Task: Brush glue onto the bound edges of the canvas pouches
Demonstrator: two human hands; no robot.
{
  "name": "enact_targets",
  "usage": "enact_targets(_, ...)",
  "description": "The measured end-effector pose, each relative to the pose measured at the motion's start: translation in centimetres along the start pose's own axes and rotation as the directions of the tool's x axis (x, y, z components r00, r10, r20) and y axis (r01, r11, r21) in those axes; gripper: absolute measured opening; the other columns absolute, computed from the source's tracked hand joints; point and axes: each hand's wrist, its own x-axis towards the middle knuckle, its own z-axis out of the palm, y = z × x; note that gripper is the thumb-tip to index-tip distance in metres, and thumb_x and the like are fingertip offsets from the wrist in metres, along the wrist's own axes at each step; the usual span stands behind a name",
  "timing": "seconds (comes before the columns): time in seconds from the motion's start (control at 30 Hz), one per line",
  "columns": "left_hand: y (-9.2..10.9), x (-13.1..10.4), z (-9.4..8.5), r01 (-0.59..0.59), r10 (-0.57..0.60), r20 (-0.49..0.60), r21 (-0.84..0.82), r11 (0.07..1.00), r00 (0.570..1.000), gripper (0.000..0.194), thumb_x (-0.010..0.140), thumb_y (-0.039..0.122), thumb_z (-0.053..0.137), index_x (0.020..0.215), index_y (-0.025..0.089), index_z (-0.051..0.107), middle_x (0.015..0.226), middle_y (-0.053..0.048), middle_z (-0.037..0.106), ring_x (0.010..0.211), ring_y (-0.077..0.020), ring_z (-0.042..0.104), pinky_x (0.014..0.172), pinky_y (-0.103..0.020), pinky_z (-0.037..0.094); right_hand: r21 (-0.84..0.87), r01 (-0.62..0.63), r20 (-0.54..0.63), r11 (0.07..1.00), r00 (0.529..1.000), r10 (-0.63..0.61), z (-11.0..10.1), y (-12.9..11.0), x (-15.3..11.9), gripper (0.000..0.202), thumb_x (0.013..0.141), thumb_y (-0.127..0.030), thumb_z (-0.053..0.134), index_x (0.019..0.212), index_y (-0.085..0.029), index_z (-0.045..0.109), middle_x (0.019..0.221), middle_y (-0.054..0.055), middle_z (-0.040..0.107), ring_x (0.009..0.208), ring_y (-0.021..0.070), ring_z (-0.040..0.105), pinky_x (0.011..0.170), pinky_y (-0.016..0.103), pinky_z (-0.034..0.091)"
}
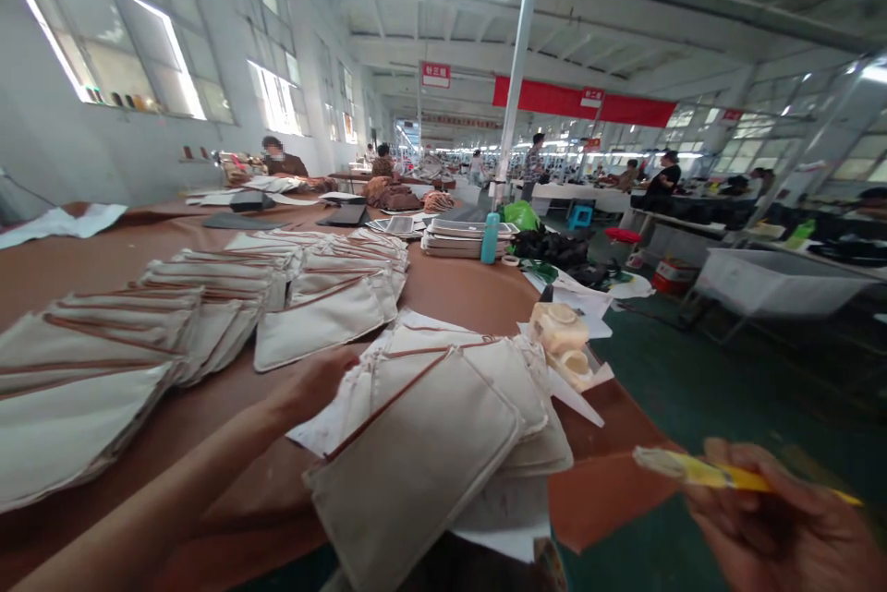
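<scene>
My left hand (pixel 315 384) reaches in from the lower left and touches the left edge of a fanned stack of pale fabric pieces (pixel 422 444) with brown trim; its fingertips are partly hidden behind the stack. At the lower right, my right hand (pixel 776 500) is closed round a yellow brush (pixel 699 470) with a pale, worn tip pointing left. Under the pale pieces lie white paper sheets (pixel 499 513). Beyond them stand a cream plastic container (pixel 558 326) and a small round pot (pixel 575 367).
More pale piece stacks (pixel 333 315) cover the left of the brown table (pixel 457 292). A blue bottle (pixel 490 238) stands by stacked trays (pixel 450 239). Black bags (pixel 554 250) lie behind. A white bin (pixel 769 283) stands at right. Several people work farther back.
</scene>
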Motion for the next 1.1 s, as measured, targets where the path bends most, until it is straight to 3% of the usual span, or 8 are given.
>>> enact_targets(0.07, 3.3, 1.5, 2.1, -0.014, 0.015, 0.029, -0.029, 0.999, 0.999, 0.027, 0.089, 0.039, 0.049, 0.089, 0.020, 0.068, 0.093, -0.010, 0.069, 0.086, -0.0242, 0.062, 0.082, -0.033, 0.044, 0.083, -0.117, -0.014, 0.990, 0.993, 0.119, 2.5, 1.4, -0.1, 0.029, 0.069, -0.029, 0.076, 0.055, -0.019, 0.053, 0.058, -0.001, 0.040, 0.044, 0.0106, 0.038, 0.037, 0.024, 0.042)
enact_targets(0.17, 7.7, 4.1, 5.4, 0.029, -0.022, 0.077, -0.094, 0.995, 0.997, 0.031, 0.090, 0.042, 0.050, 0.079, 0.020, 0.069, 0.084, -0.007, 0.069, 0.082, -0.0228, 0.062, 0.076, -0.030, 0.042, 0.131, -0.154, -0.005, 0.979, 0.988, 0.156, 4.8, 3.0, -0.5, 0.033, 0.067, -0.030, 0.080, 0.056, -0.018, 0.051, 0.058, -0.003, 0.040, 0.043, 0.0082, 0.034, 0.036, 0.021, 0.037)
enact_targets(0.37, 11.2, 6.5, 8.7, 0.171, -0.143, 0.121, -0.272, 0.947, 0.982, 0.034, 0.088, 0.041, 0.052, 0.075, 0.016, 0.070, 0.064, -0.003, 0.061, 0.064, -0.0187, 0.057, 0.063, -0.025, 0.037, 0.039, -0.128, -0.036, 0.991, 0.991, 0.130, 5.6, 4.5, 0.3, 0.028, 0.067, -0.033, 0.083, 0.067, -0.017, 0.060, 0.058, -0.003, 0.045, 0.047, 0.0076, 0.039, 0.040, 0.015, 0.034)
enact_targets(0.53, 13.9, 4.6, 7.4, 0.063, 0.007, 0.146, -0.472, 0.880, 0.989, 0.039, 0.089, 0.044, 0.049, 0.093, 0.015, 0.074, 0.076, -0.001, 0.065, 0.069, -0.0163, 0.056, 0.060, -0.022, 0.038, -0.076, 0.058, -0.040, 0.995, 0.997, -0.061, 7.4, 4.4, 1.6, 0.023, 0.070, -0.031, 0.082, 0.072, -0.016, 0.065, 0.056, -0.003, 0.049, 0.042, 0.0052, 0.035, 0.037, 0.013, 0.024)
enact_targets(0.7, 16.7, 1.7, 4.6, -0.100, 0.237, 0.115, -0.672, 0.734, 0.965, 0.041, 0.090, 0.047, 0.054, 0.106, 0.016, 0.076, 0.092, -0.004, 0.066, 0.083, -0.0187, 0.059, 0.069, -0.022, 0.043, -0.160, 0.246, 0.119, 0.956, 0.966, -0.229, 9.2, 3.0, 2.1, 0.015, 0.078, -0.027, 0.080, 0.079, -0.019, 0.068, 0.078, 0.001, 0.059, 0.062, 0.0129, 0.053, 0.050, 0.019, 0.042)
enact_targets(0.9, 18.7, -0.4, 1.7, -0.164, 0.425, 0.200, -0.717, 0.678, 0.883, 0.036, 0.093, 0.047, 0.056, 0.100, 0.017, 0.076, 0.087, -0.001, 0.058, 0.078, -0.0148, 0.054, 0.068, -0.022, 0.039, -0.258, 0.529, 0.463, 0.808, 0.802, -0.378, 10.0, 1.7, 2.7, 0.010, 0.089, -0.024, 0.068, 0.081, -0.019, 0.065, 0.074, 0.002, 0.054, 0.067, 0.0171, 0.051, 0.057, 0.027, 0.042)
enact_targets(1.0, 19.3, -1.0, 0.8, -0.180, 0.477, 0.230, -0.722, 0.668, 0.849, 0.037, 0.095, 0.047, 0.055, 0.089, 0.016, 0.073, 0.082, 0.000, 0.052, 0.074, -0.0130, 0.051, 0.065, -0.022, 0.037, -0.304, 0.647, 0.499, 0.699, 0.733, -0.462, 9.9, 0.5, 2.7, 0.011, 0.090, -0.021, 0.066, 0.079, -0.020, 0.064, 0.072, 0.001, 0.055, 0.065, 0.0168, 0.048, 0.058, 0.028, 0.041)
enact_targets(1.1, 19.7, -1.5, 0.5, -0.171, 0.473, 0.245, -0.716, 0.677, 0.846, 0.038, 0.096, 0.047, 0.054, 0.089, 0.015, 0.073, 0.081, 0.000, 0.050, 0.075, -0.0131, 0.051, 0.065, -0.022, 0.036, -0.295, 0.664, 0.476, 0.687, 0.725, -0.497, 9.5, -0.5, 2.0, 0.011, 0.090, -0.019, 0.066, 0.079, -0.020, 0.064, 0.072, 0.002, 0.055, 0.069, 0.0181, 0.050, 0.063, 0.030, 0.041)
